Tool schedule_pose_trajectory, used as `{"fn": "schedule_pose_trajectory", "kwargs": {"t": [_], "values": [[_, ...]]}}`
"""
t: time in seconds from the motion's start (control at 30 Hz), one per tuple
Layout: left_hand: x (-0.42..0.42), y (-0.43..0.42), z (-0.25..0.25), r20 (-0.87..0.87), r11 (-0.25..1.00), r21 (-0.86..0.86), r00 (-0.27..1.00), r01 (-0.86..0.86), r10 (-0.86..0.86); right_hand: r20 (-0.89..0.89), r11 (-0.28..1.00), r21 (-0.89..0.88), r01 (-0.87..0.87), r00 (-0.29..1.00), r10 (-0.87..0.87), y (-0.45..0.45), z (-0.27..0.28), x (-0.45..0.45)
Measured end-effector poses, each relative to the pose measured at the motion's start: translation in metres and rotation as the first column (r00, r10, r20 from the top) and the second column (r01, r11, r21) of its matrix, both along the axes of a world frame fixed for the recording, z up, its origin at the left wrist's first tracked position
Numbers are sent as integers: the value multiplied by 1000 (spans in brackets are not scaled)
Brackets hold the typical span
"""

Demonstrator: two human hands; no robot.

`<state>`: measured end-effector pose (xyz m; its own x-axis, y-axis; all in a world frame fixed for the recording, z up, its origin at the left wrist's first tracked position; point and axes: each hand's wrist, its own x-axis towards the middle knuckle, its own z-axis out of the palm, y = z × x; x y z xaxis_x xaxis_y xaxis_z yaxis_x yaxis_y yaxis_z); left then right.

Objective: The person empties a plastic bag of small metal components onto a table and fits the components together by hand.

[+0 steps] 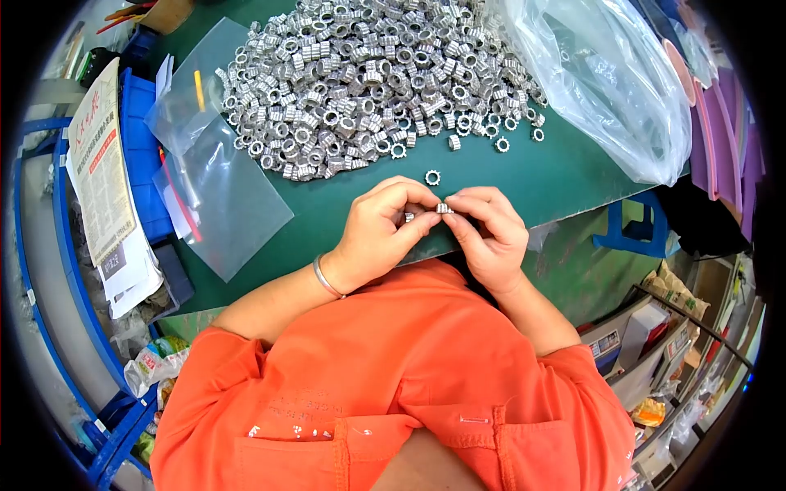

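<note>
A small toothed metal ring is pinched between the fingertips of both hands at the front of the green table. My left hand is closed, with its thumb and forefinger at the ring's left side. Another metal piece shows partly among its fingers. My right hand is closed too, thumb and fingers at the ring's right side. Just beyond the fingertips, a single toothed ring lies flat on the table. Farther back is a large heap of similar toothed rings, with several strays along its near edge.
Clear plastic sheets lie left of the heap, and a large clear plastic bag lies right. A blue bin and newspaper stand at the left. A blue stool and shelves are at the right.
</note>
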<state>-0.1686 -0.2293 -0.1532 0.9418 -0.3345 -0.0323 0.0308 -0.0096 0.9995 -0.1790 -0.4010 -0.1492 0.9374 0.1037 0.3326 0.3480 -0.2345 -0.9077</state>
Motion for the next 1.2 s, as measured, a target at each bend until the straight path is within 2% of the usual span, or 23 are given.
{"fn": "schedule_pose_trajectory", "kwargs": {"t": [0.03, 0.13, 0.57, 0.67, 0.73, 0.97, 1.13, 1.17, 1.2], "values": [[0, 1, 0, 56, 1000, -11, 998, -13, 13, -20, 999, 16, 31, 999, -31, 2, 0, 0], [-1, 0, 3, 40, 995, -89, 998, -41, 45, -40, 998, 43, 48, 998, -46, 3, -1, 0], [0, 2, 2, 109, 998, -45, 993, -37, 42, -42, 1000, 29, 11, 999, -9, 1, -3, 1], [1, 1, 6, 124, 997, -60, 991, -45, 52, -87, 995, 97, 10, 996, -2, 1, -6, -2], [1, 0, 8, 67, 999, -17, 997, -32, 33, -173, 982, 189, 25, 985, 8, 0, -9, -4], [0, 1, 2, 148, 999, -17, 988, -49, 51, -145, 985, 170, -10, 989, 35, 0, -6, -1], [0, 1, 2, 126, 996, -65, 989, -67, 75, -111, 997, 48, -55, 992, 60, -3, -5, 2], [0, 1, 3, 126, 996, -66, 989, -67, 75, -111, 997, 47, -54, 992, 59, -2, -4, 2], [0, 1, 5, 128, 996, -50, 989, -68, 74, -153, 990, 132, -46, 986, 66, 0, -2, 1]]}}
